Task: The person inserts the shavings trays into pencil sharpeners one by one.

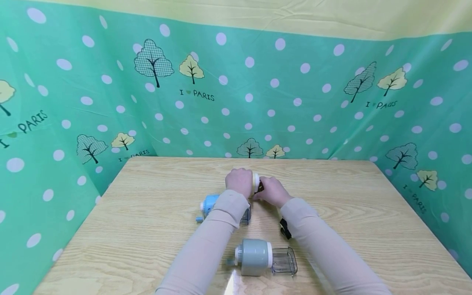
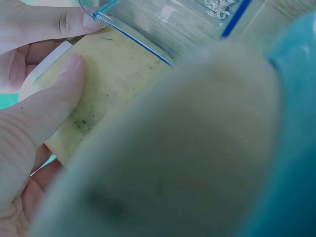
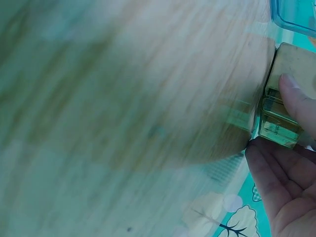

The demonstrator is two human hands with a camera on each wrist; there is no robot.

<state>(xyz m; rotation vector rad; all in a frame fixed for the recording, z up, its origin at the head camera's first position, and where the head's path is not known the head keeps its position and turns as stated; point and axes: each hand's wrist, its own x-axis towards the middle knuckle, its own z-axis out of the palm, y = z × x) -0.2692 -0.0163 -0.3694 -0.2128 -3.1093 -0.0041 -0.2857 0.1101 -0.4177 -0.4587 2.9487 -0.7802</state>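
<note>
A cream pencil sharpener (image 1: 255, 183) with a white rim is held between both hands near the back middle of the table. My left hand (image 1: 239, 181) grips its body, the thumb flat along the cream side (image 2: 106, 84) in the left wrist view. At the other end my right hand (image 1: 273, 191) pinches the see-through amber drawer (image 3: 279, 129) between thumb and fingers. Just nearer than the hands lies a blue pencil sharpener (image 1: 210, 202), partly hidden by the left sleeve; its clear drawer (image 2: 163, 24) shows shavings in the left wrist view.
A grey-green pencil sharpener (image 1: 254, 257) lies nearer the front, its clear drawer (image 1: 284, 260) pointing right. A small black piece (image 1: 284, 229) shows beside the right sleeve. Behind the wooden table (image 1: 166, 176) hangs a green dotted cloth (image 1: 258, 82).
</note>
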